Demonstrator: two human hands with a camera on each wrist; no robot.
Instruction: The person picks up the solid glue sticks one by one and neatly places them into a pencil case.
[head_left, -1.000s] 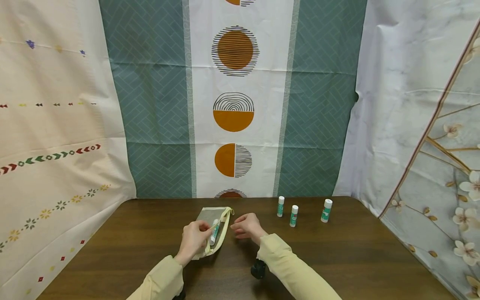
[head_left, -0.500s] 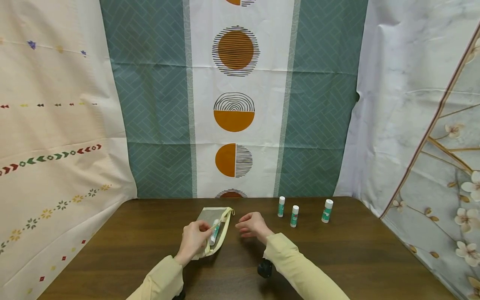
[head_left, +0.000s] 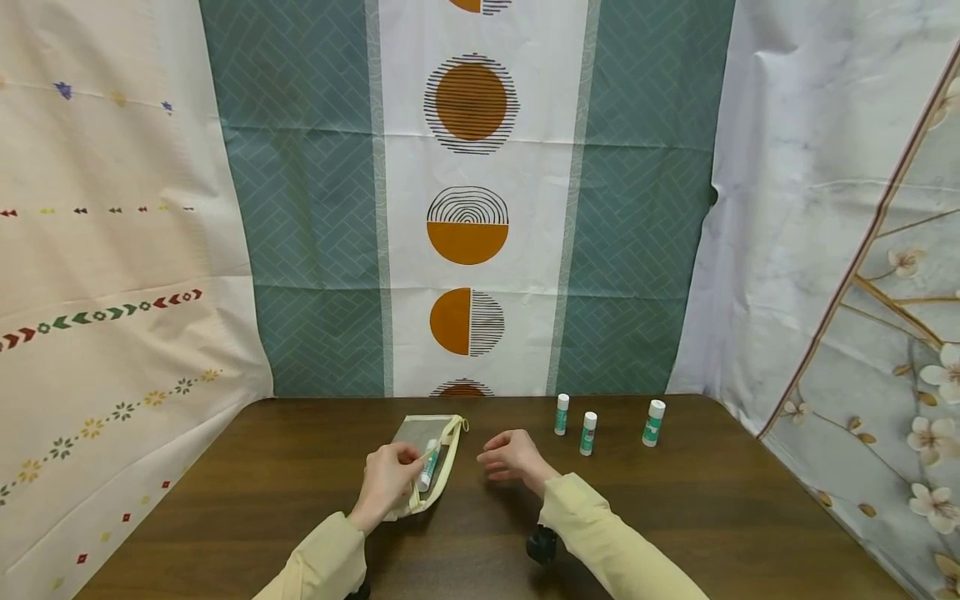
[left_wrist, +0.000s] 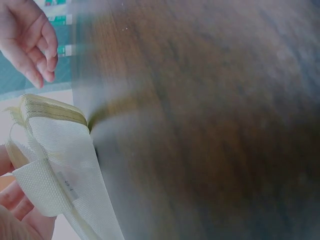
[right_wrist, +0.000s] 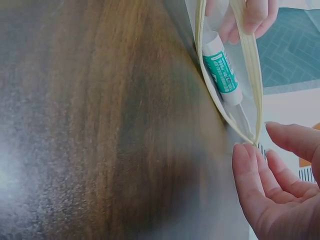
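A pale yellow-edged mesh zipper pouch (head_left: 414, 429) lies on the table with its mouth spread. My left hand (head_left: 387, 477) pinches the near edge of its opening; in the left wrist view the mesh side (left_wrist: 65, 145) faces the camera. Inside the pouch lies a green-and-white glue stick (right_wrist: 221, 70), plain to see in the right wrist view. Just right of the pouch, my right hand (head_left: 516, 458) hovers over the table, fingers loosely bent with nothing between them.
Three more glue sticks stand upright toward the back right: a slim one (head_left: 561, 415), another slim one (head_left: 588, 433) and a thicker one (head_left: 653, 423). The brown wooden table (head_left: 712, 517) ends at patterned cloth hangings (head_left: 480, 250) behind and at both sides.
My right hand has drawn away from the pouch, moving a little to the right. The left hand, the pouch and the glue sticks look unmoved.
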